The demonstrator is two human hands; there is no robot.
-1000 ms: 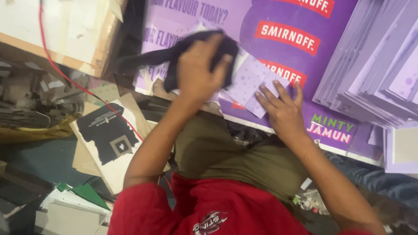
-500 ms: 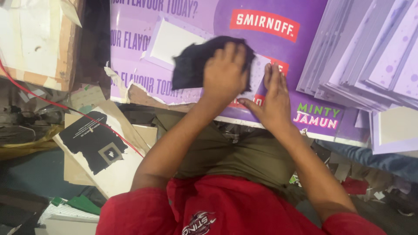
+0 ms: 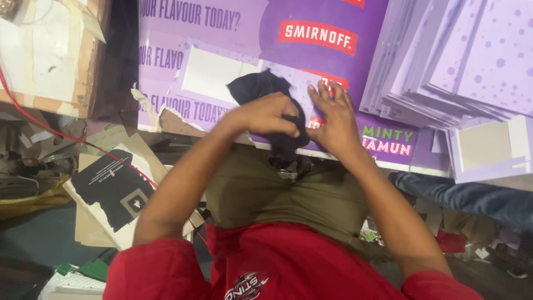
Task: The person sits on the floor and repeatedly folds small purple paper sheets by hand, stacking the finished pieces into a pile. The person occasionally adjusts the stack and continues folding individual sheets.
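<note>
My left hand (image 3: 266,115) grips a dark navy cloth (image 3: 261,88) and presses it onto a small purple panel near the front edge of a big purple printed board (image 3: 222,33). The cloth bunches under my fingers and hangs over the board's edge. My right hand (image 3: 333,119) lies flat beside it, fingers spread, pinning the panel down. A pale lilac rectangle (image 3: 208,75) lies on the board just left of the cloth.
A fanned stack of lilac printed sheets (image 3: 455,61) fills the upper right. A folded lilac card piece (image 3: 488,147) lies at the right edge. Torn cardboard with a black print (image 3: 114,189), a red cable (image 3: 33,116) and a wooden board (image 3: 44,50) sit to the left.
My left hand has drawn the cloth down toward me across the panel. My right hand stays flat beside it. The camera has moved closer.
</note>
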